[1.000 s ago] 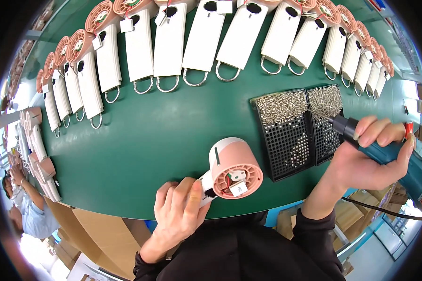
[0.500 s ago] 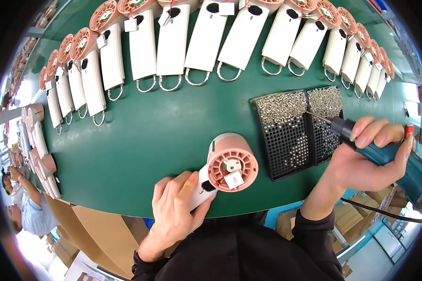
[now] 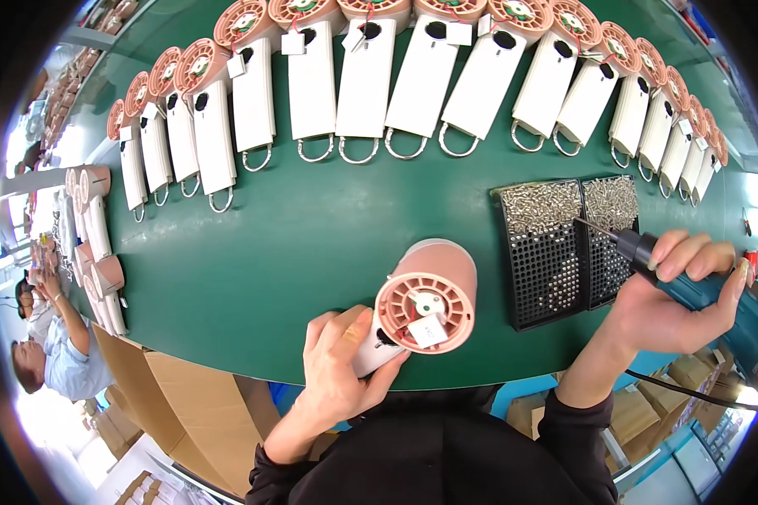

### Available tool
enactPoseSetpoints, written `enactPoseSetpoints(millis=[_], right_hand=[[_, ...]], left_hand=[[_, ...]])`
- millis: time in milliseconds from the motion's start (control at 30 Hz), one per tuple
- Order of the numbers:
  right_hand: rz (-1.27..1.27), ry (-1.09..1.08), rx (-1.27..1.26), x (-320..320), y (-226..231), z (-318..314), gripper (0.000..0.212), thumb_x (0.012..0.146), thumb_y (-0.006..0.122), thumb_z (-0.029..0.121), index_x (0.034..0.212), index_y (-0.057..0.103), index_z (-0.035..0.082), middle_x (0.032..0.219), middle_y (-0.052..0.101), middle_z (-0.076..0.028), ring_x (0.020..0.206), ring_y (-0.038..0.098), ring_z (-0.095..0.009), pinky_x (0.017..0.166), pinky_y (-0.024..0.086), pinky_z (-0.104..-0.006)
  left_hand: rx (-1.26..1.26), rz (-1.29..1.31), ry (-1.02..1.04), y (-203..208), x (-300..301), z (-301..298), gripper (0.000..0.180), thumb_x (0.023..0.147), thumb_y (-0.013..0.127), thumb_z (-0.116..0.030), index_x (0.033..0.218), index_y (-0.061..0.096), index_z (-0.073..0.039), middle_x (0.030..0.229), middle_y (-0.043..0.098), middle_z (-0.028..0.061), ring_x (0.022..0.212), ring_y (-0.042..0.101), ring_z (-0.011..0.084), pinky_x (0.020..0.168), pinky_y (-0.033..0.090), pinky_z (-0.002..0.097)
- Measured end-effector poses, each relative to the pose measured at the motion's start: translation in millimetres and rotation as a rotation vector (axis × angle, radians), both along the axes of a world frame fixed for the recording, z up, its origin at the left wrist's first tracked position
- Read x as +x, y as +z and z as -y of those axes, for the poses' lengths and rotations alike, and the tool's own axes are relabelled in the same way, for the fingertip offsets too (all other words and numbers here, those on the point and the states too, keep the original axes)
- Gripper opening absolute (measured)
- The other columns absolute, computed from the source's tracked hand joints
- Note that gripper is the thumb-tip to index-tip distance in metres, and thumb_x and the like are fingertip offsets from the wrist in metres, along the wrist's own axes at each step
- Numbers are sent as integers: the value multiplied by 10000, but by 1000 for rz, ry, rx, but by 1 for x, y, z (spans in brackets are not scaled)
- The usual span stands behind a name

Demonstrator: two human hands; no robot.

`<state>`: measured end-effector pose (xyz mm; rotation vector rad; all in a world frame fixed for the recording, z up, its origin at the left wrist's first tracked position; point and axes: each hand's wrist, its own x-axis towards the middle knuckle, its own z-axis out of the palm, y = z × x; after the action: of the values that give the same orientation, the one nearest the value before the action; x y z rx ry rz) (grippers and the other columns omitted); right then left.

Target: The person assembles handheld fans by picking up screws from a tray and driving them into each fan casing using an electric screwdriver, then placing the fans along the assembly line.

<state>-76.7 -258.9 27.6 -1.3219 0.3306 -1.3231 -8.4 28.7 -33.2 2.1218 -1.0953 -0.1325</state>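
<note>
Our left grip holds a handheld-fan body, our right grip an electric screwdriver; probably collecting screws, we next need steady aim.

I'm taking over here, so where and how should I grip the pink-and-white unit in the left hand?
Probably by the outer wall of its round pink head, coming from the far side: the left hand wraps the white handle, while the head juts beyond it. Keep off the open face, which is turned toward the camera with a white connector exposed.
</note>
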Motion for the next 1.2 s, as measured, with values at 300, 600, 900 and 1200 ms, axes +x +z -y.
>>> enactPoseSetpoints(millis=[300,600,900,1200], right_hand=[[-9,-4,23,-3,1,1,286,945,361,232,703,357,81,653,365,-31,498,366,-134,538,335,-305],[-27,36,-13,-4,-2,5,288,955,342,240,719,374,79,666,395,-34,479,389,-137,513,360,-304],[-34,41,-15,-4,-3,6,315,965,317,262,720,386,76,674,420,-39,459,408,-142,488,381,-308],[-38,29,9,-2,-2,5,330,966,317,277,711,386,80,669,413,-35,461,401,-140,495,370,-302]], left_hand=[[-5,67,-20,-1,0,1,779,638,829,-131,1271,396,6,1069,586,166,844,564,293,786,419,379],[-6,78,-23,-1,0,1,800,639,833,-141,1286,388,10,1067,587,162,843,565,284,786,414,372],[-16,90,-27,-3,-1,2,794,639,834,-143,1277,391,19,1057,589,167,833,572,281,781,414,372],[-14,82,-29,-3,1,1,789,634,833,-141,1268,392,16,1054,591,166,826,569,282,781,413,373]])
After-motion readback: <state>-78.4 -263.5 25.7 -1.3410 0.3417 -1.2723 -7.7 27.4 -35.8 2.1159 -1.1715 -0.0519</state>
